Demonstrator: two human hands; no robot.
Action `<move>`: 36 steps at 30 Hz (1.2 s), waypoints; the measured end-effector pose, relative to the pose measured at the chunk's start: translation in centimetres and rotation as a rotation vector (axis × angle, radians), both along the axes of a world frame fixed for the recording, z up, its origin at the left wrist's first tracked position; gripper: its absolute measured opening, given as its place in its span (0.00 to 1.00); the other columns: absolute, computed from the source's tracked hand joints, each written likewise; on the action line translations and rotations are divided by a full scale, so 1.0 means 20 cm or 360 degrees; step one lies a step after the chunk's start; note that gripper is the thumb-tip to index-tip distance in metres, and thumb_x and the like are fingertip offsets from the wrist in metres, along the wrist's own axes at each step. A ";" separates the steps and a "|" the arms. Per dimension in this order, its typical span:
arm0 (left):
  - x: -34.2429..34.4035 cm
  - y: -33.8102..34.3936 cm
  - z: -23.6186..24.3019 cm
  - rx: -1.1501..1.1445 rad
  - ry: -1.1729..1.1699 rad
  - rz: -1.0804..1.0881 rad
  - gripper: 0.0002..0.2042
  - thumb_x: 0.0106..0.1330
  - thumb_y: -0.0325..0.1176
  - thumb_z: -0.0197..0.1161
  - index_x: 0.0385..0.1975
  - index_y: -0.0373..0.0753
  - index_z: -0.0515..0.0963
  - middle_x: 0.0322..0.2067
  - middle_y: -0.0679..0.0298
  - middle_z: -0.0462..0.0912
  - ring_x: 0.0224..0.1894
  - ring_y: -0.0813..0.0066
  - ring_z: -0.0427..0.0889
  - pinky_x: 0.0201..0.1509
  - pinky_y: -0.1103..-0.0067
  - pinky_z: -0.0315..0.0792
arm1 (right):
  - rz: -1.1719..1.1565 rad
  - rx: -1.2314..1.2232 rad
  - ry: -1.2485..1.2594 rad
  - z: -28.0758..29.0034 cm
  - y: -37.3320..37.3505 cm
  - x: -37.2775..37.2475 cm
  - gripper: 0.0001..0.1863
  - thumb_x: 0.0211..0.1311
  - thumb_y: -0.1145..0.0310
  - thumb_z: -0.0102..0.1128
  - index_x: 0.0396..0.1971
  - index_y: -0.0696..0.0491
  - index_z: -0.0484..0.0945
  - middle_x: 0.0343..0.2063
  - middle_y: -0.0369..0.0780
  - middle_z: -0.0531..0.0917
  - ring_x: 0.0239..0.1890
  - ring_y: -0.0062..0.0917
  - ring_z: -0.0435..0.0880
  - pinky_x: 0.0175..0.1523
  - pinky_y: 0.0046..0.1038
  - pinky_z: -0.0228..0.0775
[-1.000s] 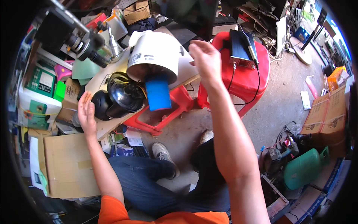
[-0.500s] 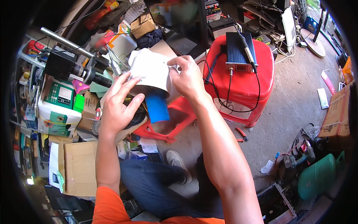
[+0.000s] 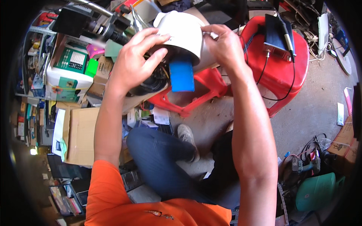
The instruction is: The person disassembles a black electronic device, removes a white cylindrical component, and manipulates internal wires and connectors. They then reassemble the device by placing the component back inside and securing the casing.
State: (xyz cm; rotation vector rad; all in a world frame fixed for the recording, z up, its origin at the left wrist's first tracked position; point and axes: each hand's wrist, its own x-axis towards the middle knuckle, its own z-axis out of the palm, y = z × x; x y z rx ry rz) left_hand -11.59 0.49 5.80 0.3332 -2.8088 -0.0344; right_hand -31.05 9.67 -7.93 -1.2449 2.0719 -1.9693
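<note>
A white cylindrical housing (image 3: 181, 30) lies tilted over the work surface, its dark open end facing down toward me. My left hand (image 3: 141, 60) grips its left side, fingers curved, thumb by the rim. My right hand (image 3: 226, 47) holds the right side with thumb and forefinger at the edge. A blue rectangular piece (image 3: 181, 77) hangs below the opening. A black rounded part (image 3: 151, 84) with some cabling is partly hidden behind my left hand.
A black camera with lens tube (image 3: 107, 32) stands back left, beside cluttered boxes. A red stool (image 3: 299, 67) at right bears a black cabled device (image 3: 277, 34); another red stool (image 3: 203, 94) is underneath. An open cardboard box (image 3: 83, 132), drill (image 3: 301, 164) and green canister (image 3: 315, 192) lie around.
Both hands have come inward from either side onto the white housing, my left one rising from beside the black part. The view has shifted, with the housing now higher in the picture.
</note>
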 end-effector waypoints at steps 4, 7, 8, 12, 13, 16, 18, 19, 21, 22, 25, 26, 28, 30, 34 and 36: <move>-0.01 -0.03 0.01 0.0132 -0.0051 -0.0073 0.16 0.65 0.29 0.63 0.52 0.39 0.80 0.57 0.53 0.74 0.56 0.64 0.79 0.54 0.72 0.78 | -0.0004 0.0193 -0.0102 0.01 0.01 0.01 0.15 0.59 0.66 0.56 0.44 0.45 0.85 0.42 0.48 0.84 0.46 0.42 0.83 0.54 0.36 0.74; 0.00 -0.03 0.00 0.0102 -0.0057 -0.0050 0.15 0.65 0.30 0.63 0.52 0.40 0.81 0.57 0.53 0.75 0.56 0.64 0.79 0.54 0.72 0.79 | 0.0031 0.0278 -0.0184 0.03 0.01 0.02 0.15 0.59 0.66 0.55 0.44 0.45 0.85 0.35 0.49 0.86 0.42 0.44 0.84 0.52 0.38 0.75; 0.01 -0.03 0.00 0.0103 -0.0054 -0.0030 0.15 0.65 0.30 0.63 0.52 0.40 0.81 0.56 0.54 0.75 0.55 0.65 0.79 0.54 0.72 0.79 | 0.0016 0.0250 -0.0161 0.03 0.01 0.03 0.15 0.59 0.66 0.55 0.44 0.45 0.85 0.33 0.50 0.85 0.41 0.44 0.85 0.51 0.38 0.75; -0.01 -0.02 0.00 0.0099 -0.0040 -0.0031 0.15 0.65 0.31 0.64 0.52 0.41 0.81 0.56 0.54 0.76 0.55 0.65 0.80 0.54 0.72 0.79 | -0.0041 0.0187 -0.0106 0.01 0.00 0.03 0.14 0.60 0.66 0.55 0.44 0.45 0.85 0.31 0.51 0.85 0.40 0.45 0.85 0.50 0.38 0.75; -0.01 -0.02 0.00 0.0089 -0.0039 -0.0042 0.15 0.65 0.31 0.64 0.52 0.41 0.80 0.56 0.54 0.76 0.54 0.65 0.80 0.54 0.72 0.79 | -0.0047 0.0184 -0.0103 0.02 0.00 0.03 0.14 0.60 0.66 0.55 0.43 0.45 0.85 0.31 0.51 0.85 0.40 0.44 0.85 0.50 0.38 0.75; 0.00 -0.03 0.00 0.0042 -0.0035 -0.0067 0.16 0.65 0.31 0.64 0.53 0.41 0.80 0.55 0.54 0.76 0.54 0.64 0.80 0.53 0.71 0.79 | -0.0046 0.0163 -0.0189 0.03 -0.01 0.03 0.14 0.60 0.65 0.56 0.42 0.48 0.86 0.31 0.50 0.86 0.38 0.40 0.86 0.49 0.34 0.76; 0.00 -0.03 0.00 0.0024 -0.0028 -0.0080 0.16 0.65 0.31 0.64 0.53 0.42 0.80 0.55 0.54 0.76 0.54 0.64 0.80 0.53 0.71 0.79 | 0.0064 0.0049 -0.0426 0.03 -0.03 0.02 0.14 0.59 0.64 0.57 0.41 0.51 0.86 0.32 0.48 0.87 0.37 0.36 0.87 0.48 0.31 0.76; 0.00 -0.03 0.00 0.0024 -0.0023 -0.0085 0.16 0.65 0.31 0.64 0.53 0.42 0.80 0.55 0.54 0.76 0.54 0.64 0.80 0.53 0.71 0.79 | 0.0120 -0.0009 -0.0544 0.04 -0.03 0.03 0.14 0.59 0.64 0.58 0.41 0.52 0.86 0.33 0.48 0.87 0.37 0.34 0.87 0.48 0.30 0.76; 0.01 -0.04 -0.01 0.0024 -0.0012 -0.0089 0.16 0.65 0.31 0.64 0.53 0.42 0.81 0.55 0.53 0.76 0.55 0.64 0.80 0.53 0.71 0.79 | 0.0121 0.0012 -0.0692 0.07 -0.02 0.03 0.17 0.57 0.62 0.61 0.40 0.59 0.85 0.33 0.47 0.87 0.37 0.30 0.86 0.48 0.28 0.75; 0.01 -0.04 -0.01 0.0023 -0.0006 -0.0088 0.16 0.65 0.32 0.64 0.53 0.42 0.81 0.55 0.53 0.76 0.55 0.64 0.80 0.53 0.71 0.79 | 0.0116 0.0040 -0.0764 0.09 -0.02 0.04 0.17 0.57 0.63 0.61 0.40 0.60 0.85 0.33 0.48 0.87 0.37 0.30 0.86 0.48 0.28 0.75; 0.01 -0.05 -0.02 0.0026 0.0005 -0.0099 0.16 0.65 0.31 0.64 0.53 0.42 0.81 0.55 0.52 0.76 0.56 0.63 0.79 0.53 0.70 0.79 | 0.0176 -0.0003 -0.0974 0.11 -0.03 0.06 0.20 0.55 0.63 0.65 0.42 0.63 0.84 0.36 0.47 0.86 0.38 0.29 0.84 0.48 0.28 0.74; 0.02 -0.05 -0.02 0.0028 0.0007 -0.0105 0.16 0.65 0.31 0.64 0.53 0.42 0.80 0.55 0.52 0.76 0.56 0.63 0.79 0.53 0.70 0.79 | 0.0219 -0.0014 -0.1064 0.11 -0.03 0.06 0.21 0.56 0.62 0.66 0.44 0.62 0.83 0.39 0.46 0.85 0.41 0.28 0.83 0.50 0.27 0.73; 0.01 -0.05 -0.02 0.0039 0.0017 -0.0149 0.16 0.65 0.31 0.63 0.52 0.41 0.80 0.55 0.51 0.76 0.57 0.62 0.78 0.54 0.70 0.79 | 0.0321 -0.0071 -0.1288 0.12 -0.02 0.06 0.22 0.54 0.62 0.70 0.44 0.62 0.83 0.42 0.43 0.84 0.47 0.27 0.79 0.54 0.29 0.69; 0.01 -0.05 -0.03 0.0040 0.0022 -0.0159 0.16 0.65 0.31 0.63 0.52 0.41 0.80 0.55 0.51 0.76 0.58 0.61 0.77 0.54 0.69 0.78 | 0.0306 -0.0137 -0.1396 0.14 -0.02 0.07 0.20 0.54 0.63 0.70 0.42 0.61 0.83 0.41 0.41 0.84 0.48 0.27 0.78 0.55 0.31 0.68; 0.01 -0.05 -0.04 0.0062 0.0111 -0.0141 0.15 0.62 0.32 0.64 0.49 0.42 0.82 0.52 0.52 0.79 0.56 0.57 0.79 0.57 0.69 0.75 | 0.0302 -0.0223 -0.1529 0.17 -0.03 0.10 0.17 0.53 0.63 0.71 0.39 0.58 0.84 0.40 0.39 0.83 0.50 0.27 0.76 0.55 0.32 0.66; 0.01 -0.05 -0.03 0.0023 0.0044 -0.0133 0.16 0.64 0.31 0.63 0.52 0.41 0.81 0.56 0.52 0.76 0.58 0.61 0.77 0.54 0.70 0.78 | 0.0286 -0.0218 -0.1510 0.17 -0.03 0.10 0.17 0.54 0.62 0.70 0.40 0.57 0.84 0.41 0.40 0.83 0.50 0.28 0.76 0.55 0.32 0.66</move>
